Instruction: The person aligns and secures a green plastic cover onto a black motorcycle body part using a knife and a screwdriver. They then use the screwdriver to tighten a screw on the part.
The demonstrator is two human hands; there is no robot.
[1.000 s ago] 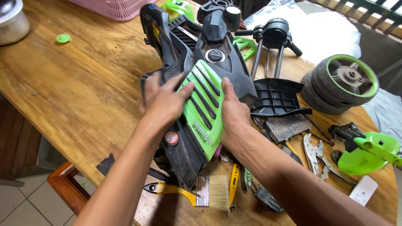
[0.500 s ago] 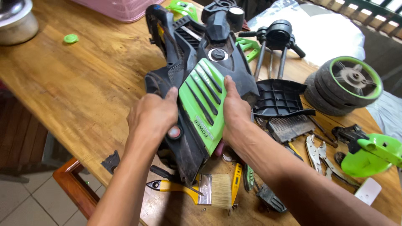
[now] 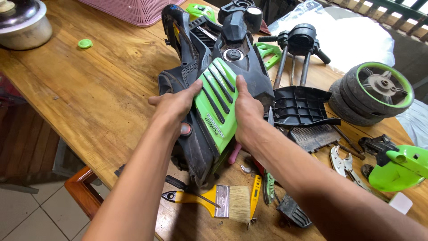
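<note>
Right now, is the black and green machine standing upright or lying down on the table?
Lying down. The machine rests lengthwise on the wooden table, its green vented cover facing up between the left hand and right hand.

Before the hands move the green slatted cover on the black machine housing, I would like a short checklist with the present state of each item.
1. Left hand on the green cover: ok, its fingertips touch the cover's left edge.
2. Right hand on the cover: ok, it lies along the right edge.
3. Black housing supported: ok, it rests on the wooden table.
4. Cover free of screws or clips: cannot tell, no fastener shows.
5. Space in front of the housing: not ok, a paintbrush lies right beside it.
6. Space to the right: not ok, a black ribbed panel and pliers lie close.
</note>
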